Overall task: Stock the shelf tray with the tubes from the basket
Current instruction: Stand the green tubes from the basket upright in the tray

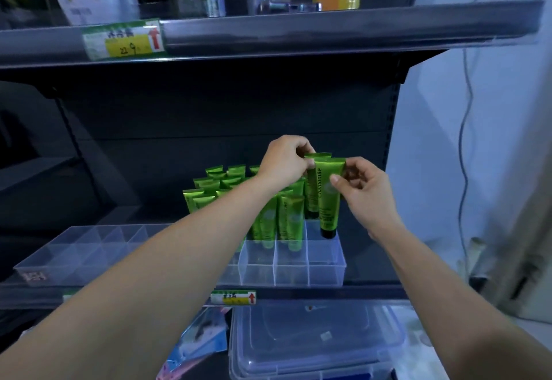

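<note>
A clear divided shelf tray (324, 272) stands on the middle shelf. Several green tubes (209, 191) stand upright in its rear and middle compartments, caps down. My right hand (361, 188) pinches a green tube (327, 200) marked Chamomile, upright with its black cap just above the tray's right side. My left hand (285, 160) pinches the crimped top of a second green tube (312, 197) right behind it. The front row of compartments holds no tubes. No basket is in view.
A second clear divided tray (74, 248) sits to the left on the same shelf. The upper shelf (268, 36) hangs close overhead with bottles and a price tag (124, 40). Below are a lidded plastic box (313, 340) and packets (197, 337). A wall and cable lie right.
</note>
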A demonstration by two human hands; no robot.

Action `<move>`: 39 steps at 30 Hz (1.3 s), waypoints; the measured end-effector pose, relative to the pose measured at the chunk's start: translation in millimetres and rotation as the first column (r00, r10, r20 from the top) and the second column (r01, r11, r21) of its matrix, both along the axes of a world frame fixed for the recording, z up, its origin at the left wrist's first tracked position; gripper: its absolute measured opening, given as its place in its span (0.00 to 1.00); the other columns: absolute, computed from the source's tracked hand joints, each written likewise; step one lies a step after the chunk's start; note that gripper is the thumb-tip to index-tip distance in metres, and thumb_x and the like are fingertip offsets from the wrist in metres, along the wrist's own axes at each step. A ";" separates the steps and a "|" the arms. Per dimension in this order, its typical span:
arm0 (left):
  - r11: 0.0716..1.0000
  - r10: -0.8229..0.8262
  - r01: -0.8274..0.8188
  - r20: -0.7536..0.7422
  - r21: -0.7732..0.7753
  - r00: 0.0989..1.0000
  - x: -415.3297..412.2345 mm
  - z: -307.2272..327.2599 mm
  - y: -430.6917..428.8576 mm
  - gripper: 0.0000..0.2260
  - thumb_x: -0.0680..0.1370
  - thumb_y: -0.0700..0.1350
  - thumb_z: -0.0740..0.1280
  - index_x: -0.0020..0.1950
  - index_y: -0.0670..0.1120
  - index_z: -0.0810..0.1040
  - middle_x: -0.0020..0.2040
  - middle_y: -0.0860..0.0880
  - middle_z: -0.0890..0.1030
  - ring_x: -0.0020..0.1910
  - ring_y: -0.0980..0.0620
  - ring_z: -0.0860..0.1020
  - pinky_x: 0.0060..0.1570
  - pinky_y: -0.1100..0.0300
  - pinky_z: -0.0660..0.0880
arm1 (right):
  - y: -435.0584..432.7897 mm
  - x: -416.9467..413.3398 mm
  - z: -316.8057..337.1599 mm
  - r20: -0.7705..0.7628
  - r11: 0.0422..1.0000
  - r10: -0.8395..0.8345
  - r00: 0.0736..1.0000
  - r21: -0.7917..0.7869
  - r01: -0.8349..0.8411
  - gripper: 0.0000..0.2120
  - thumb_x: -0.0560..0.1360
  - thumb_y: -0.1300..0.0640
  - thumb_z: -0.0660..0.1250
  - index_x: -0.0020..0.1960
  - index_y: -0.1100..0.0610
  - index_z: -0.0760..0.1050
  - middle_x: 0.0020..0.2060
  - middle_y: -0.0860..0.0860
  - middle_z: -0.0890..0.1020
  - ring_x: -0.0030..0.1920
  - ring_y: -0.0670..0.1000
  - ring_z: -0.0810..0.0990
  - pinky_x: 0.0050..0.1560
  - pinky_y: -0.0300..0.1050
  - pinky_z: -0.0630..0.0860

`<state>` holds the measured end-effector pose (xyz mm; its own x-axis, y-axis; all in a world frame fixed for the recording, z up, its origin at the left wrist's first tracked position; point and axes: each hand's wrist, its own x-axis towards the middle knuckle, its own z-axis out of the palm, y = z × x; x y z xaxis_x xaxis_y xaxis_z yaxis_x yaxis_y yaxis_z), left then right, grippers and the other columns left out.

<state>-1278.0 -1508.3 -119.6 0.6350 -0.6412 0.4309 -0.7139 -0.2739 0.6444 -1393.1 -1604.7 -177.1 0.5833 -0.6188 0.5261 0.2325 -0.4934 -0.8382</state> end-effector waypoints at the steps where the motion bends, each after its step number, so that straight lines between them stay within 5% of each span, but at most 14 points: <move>1: 1.000 0.004 -0.005 0.015 0.031 1.000 1.3 -1.7 -4.8 0.04 0.73 0.39 0.71 0.40 0.47 0.79 0.35 0.54 0.77 0.33 0.55 0.76 0.34 0.62 0.73 | -3.8 -0.7 -2.0 -0.005 1.000 -0.007 1.000 0.002 0.007 0.08 0.74 0.62 0.70 0.45 0.49 0.76 0.38 0.55 0.80 0.43 0.59 0.82 0.49 0.54 0.80; 6: 0.987 0.009 -0.021 0.075 0.159 0.997 12.3 -15.6 -21.8 0.05 0.72 0.43 0.73 0.47 0.45 0.82 0.44 0.52 0.79 0.43 0.53 0.77 0.44 0.60 0.73 | -17.4 -0.6 -12.1 -0.021 0.998 -0.069 0.997 -0.015 0.068 0.17 0.73 0.63 0.71 0.44 0.40 0.72 0.36 0.46 0.75 0.36 0.47 0.79 0.44 0.45 0.78; 12: 0.983 0.012 -0.038 0.141 0.181 0.990 19.7 -19.3 -34.3 0.05 0.72 0.43 0.73 0.45 0.44 0.81 0.42 0.52 0.78 0.41 0.53 0.76 0.43 0.59 0.74 | -22.4 6.4 -15.1 -0.049 0.998 -0.067 0.997 0.003 0.067 0.11 0.73 0.62 0.70 0.45 0.47 0.72 0.32 0.43 0.75 0.30 0.37 0.76 0.40 0.40 0.74; 17: 0.972 0.016 -0.054 0.169 0.227 0.985 25.6 -27.6 -40.2 0.03 0.71 0.40 0.73 0.41 0.45 0.80 0.43 0.51 0.77 0.41 0.52 0.75 0.41 0.61 0.69 | -24.3 13.6 -19.6 -0.067 0.998 -0.062 0.996 0.004 0.062 0.11 0.74 0.61 0.70 0.43 0.46 0.73 0.29 0.42 0.73 0.27 0.38 0.71 0.38 0.39 0.71; 22: 0.952 0.005 -0.048 0.143 0.301 0.990 30.6 -38.5 -41.1 0.17 0.73 0.41 0.72 0.28 0.52 0.70 0.33 0.54 0.73 0.37 0.53 0.73 0.38 0.60 0.69 | -28.6 16.4 -27.3 -0.100 0.998 -0.060 0.993 0.006 0.061 0.11 0.74 0.61 0.70 0.42 0.46 0.73 0.29 0.43 0.74 0.28 0.39 0.72 0.38 0.39 0.70; 28: 0.956 -0.017 -0.024 0.136 0.292 0.991 34.0 -46.6 -43.4 0.03 0.73 0.45 0.72 0.41 0.46 0.83 0.41 0.50 0.81 0.42 0.52 0.79 0.46 0.56 0.77 | -33.9 18.3 -38.8 -0.175 0.997 -0.073 0.982 0.023 0.078 0.11 0.74 0.61 0.70 0.42 0.47 0.72 0.29 0.46 0.76 0.29 0.41 0.73 0.38 0.41 0.72; 39: 0.970 0.015 -0.035 0.087 0.242 0.996 41.6 -59.7 -44.9 0.04 0.73 0.47 0.72 0.40 0.47 0.83 0.42 0.51 0.83 0.42 0.53 0.80 0.47 0.56 0.78 | -35.5 26.6 -50.1 -0.306 0.996 -0.086 0.948 -0.018 0.084 0.07 0.73 0.60 0.70 0.44 0.50 0.73 0.30 0.48 0.78 0.29 0.40 0.74 0.39 0.38 0.72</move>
